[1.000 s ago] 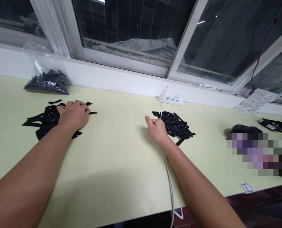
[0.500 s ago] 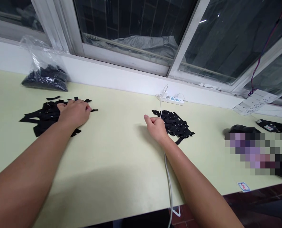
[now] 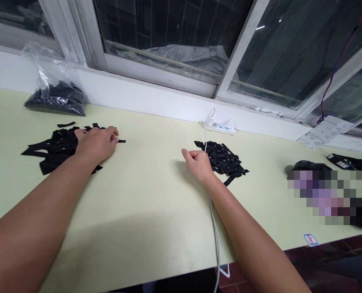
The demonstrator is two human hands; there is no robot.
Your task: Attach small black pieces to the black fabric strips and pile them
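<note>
My left hand (image 3: 97,142) lies over the right part of a loose pile of black fabric strips (image 3: 54,148). Its thumb and index finger are pinched together at the pile's right edge, where a short black strip (image 3: 121,141) sticks out beside the fingertips. The rest of its fingers reach over the pile. My right hand (image 3: 198,165) is closed, thumb uppermost, just left of a second, denser pile of short black pieces (image 3: 225,158). What its curled fingers hold, if anything, is hidden.
A clear plastic bag (image 3: 55,97) of black pieces stands at the back left. A white power strip (image 3: 219,127) sits by the wall, and a white cable (image 3: 214,228) passes under my right arm. Black items (image 3: 313,166), partly pixelated, lie at the right on the pale table (image 3: 132,236).
The fingers of my left hand have lifted slightly and show more at the pile's right edge. My right hand has shifted a little to the left, still closed.
</note>
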